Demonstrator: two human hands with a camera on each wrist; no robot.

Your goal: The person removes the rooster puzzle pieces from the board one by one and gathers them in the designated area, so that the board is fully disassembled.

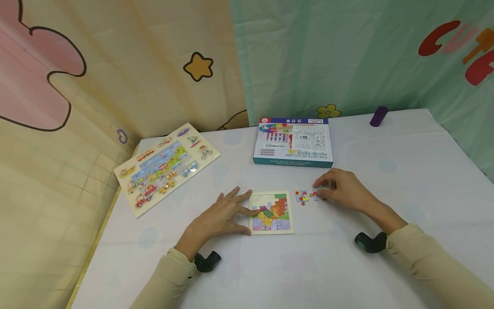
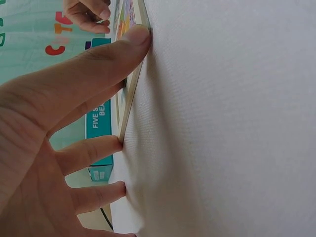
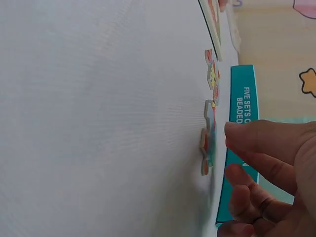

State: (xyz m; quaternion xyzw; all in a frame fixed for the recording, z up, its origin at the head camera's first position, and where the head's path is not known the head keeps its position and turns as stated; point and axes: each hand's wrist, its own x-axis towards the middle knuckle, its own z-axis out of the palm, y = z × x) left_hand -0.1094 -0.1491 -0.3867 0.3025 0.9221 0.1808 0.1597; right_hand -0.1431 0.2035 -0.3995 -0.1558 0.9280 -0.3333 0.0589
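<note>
Tray (image 1: 272, 232) lies flat on the white tablecloth (image 1: 316, 266), its picture (image 1: 281, 208) partly filled, and at its left side is the left hand (image 1: 221, 216), fingers spread wide, thumb against the edge, a fingertip over the picture: touching, not clamping. Just right of the tray lies a puzzle piece (image 1: 302, 196), and farther right of the tray, a second piece (image 3: 210, 116). Over that one hangs the right hand (image 1: 347, 191), fingers bent, thumb and index close together, nothing visibly held; whether a fingertip brushes it, I can't tell. These pieces look thin, light and stiff, likely fiddly to lift off cloth; pinching opposite edges seems best, sparing the knobs. Beyond the tray, a box (image 1: 293, 163).
</note>
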